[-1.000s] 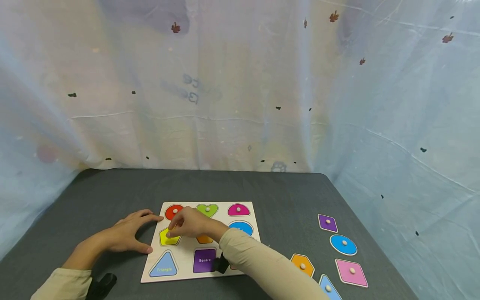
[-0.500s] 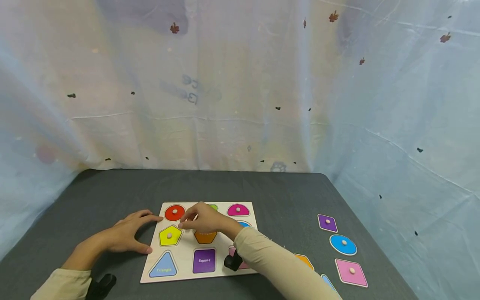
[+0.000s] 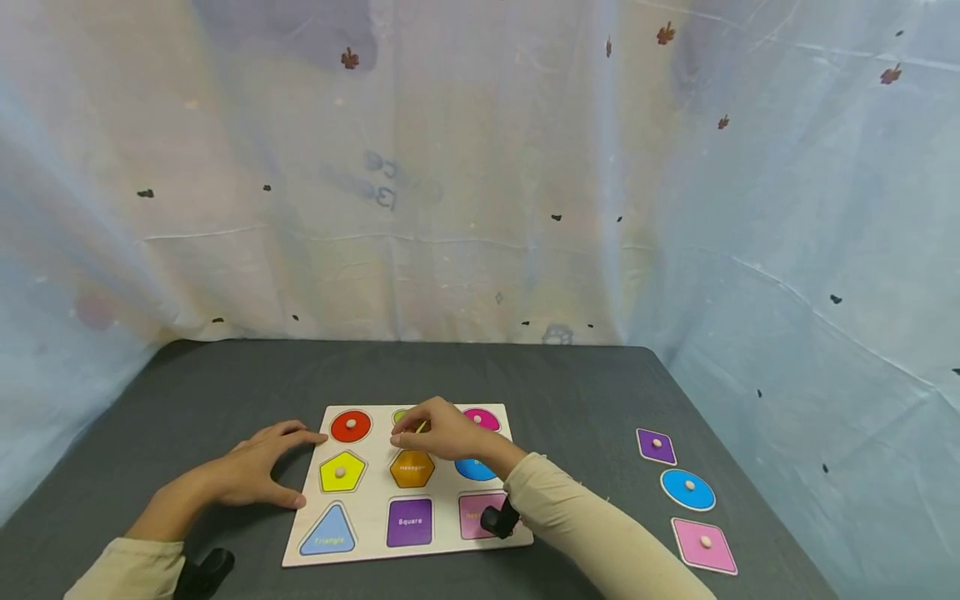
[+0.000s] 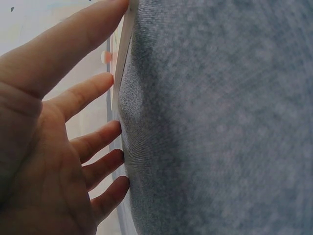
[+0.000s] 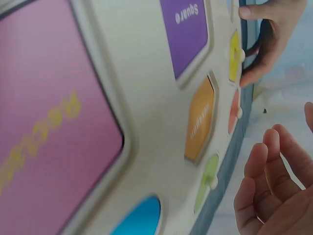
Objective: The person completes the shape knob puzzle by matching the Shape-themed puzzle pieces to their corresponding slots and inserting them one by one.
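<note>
A wooden shape puzzle board (image 3: 375, 550) lies on the dark grey table (image 3: 225, 383). My left hand (image 3: 285, 467) rests flat on the table with straight fingers against the board's left edge (image 4: 124, 49). My right hand (image 3: 405, 427) hovers over the green heart (image 5: 208, 178) in the top row, fingers loosely curled and holding nothing. The red circle (image 3: 350, 426), the magenta half-circle (image 3: 483, 417) and the yellow pentagon (image 3: 341, 472) sit in their slots. The orange hexagon slot (image 3: 412, 469), purple square slot (image 3: 409, 522) and pink slot (image 5: 49, 122) stand without pieces.
Three loose pieces lie on the table at the right: a purple square (image 3: 656, 445), a blue circle (image 3: 687, 489) and a pink diamond (image 3: 703, 545). My right sleeve (image 3: 600, 550) hides the table beside them. A pale curtain (image 3: 480, 208) closes off the back and sides.
My right hand has left the yellow pentagon, which now lies in its slot, and has moved right and back to above the green heart. The left hand has stayed put.
</note>
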Tool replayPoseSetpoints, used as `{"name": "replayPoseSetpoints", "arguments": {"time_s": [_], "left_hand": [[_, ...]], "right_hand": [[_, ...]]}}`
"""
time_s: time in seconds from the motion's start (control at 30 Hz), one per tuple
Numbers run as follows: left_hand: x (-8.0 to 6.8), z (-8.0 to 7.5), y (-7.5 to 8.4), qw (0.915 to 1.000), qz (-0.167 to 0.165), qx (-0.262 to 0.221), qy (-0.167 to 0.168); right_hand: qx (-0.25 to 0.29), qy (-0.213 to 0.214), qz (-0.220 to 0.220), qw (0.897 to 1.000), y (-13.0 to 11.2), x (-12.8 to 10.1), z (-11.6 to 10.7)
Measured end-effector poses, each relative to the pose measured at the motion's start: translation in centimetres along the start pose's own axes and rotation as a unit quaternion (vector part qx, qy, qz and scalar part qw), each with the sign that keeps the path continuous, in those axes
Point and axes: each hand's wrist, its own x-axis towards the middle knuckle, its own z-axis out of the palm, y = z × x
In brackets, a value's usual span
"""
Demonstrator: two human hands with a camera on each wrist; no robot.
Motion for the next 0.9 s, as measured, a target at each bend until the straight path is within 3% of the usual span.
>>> {"name": "replayPoseSetpoints", "arguments": {"time_s": [0.6, 0.9], "left_hand": [[0.0, 0.1, 0.0, 1.0, -0.008, -0.001, -0.002], [-0.2, 0.0, 0.1, 1.0, -0.005, -0.005, -0.005]], "right_hand": [[-0.037, -0.005, -0.037, 0.999, 2.5, -4.6, -6.0], [-0.044, -0.01, -0.034, 0.998, 3.6, -7.3, -8.1]]}}
